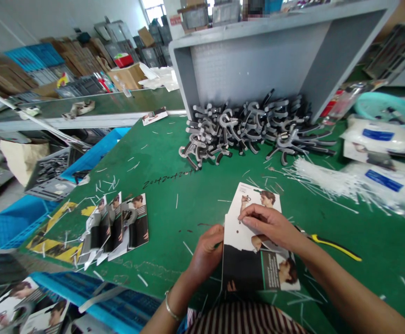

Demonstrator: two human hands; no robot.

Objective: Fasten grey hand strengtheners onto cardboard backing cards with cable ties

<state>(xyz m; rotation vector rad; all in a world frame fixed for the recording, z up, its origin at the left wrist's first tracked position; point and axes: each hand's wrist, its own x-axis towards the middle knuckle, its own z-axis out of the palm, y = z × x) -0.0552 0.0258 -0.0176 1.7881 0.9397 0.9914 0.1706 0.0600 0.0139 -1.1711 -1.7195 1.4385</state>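
Printed cards (244, 269) lie overlapping near the table's front edge, showing a person's photo and small holes. My left hand (207, 248) is at their left edge, fingers curled, the fingertips partly hidden behind the card. My right hand (266, 225) rests over the upper card with thumb and fingers pinched near a hole; whatever is between them is too small to make out. White plastic ties (327, 181) lie in a bundle to the right. Grey and black clamp-like tools (244, 125) are heaped in front of a tipped grey bin (251, 69).
Cards with tools attached (131, 225) stand in a row at the left. Yellow-handled cutters (337, 246) lie right of my right forearm. Plastic bags (393, 181) and a teal bowl (386, 109) are at far right. Blue crates (21, 220) stand below the left edge.
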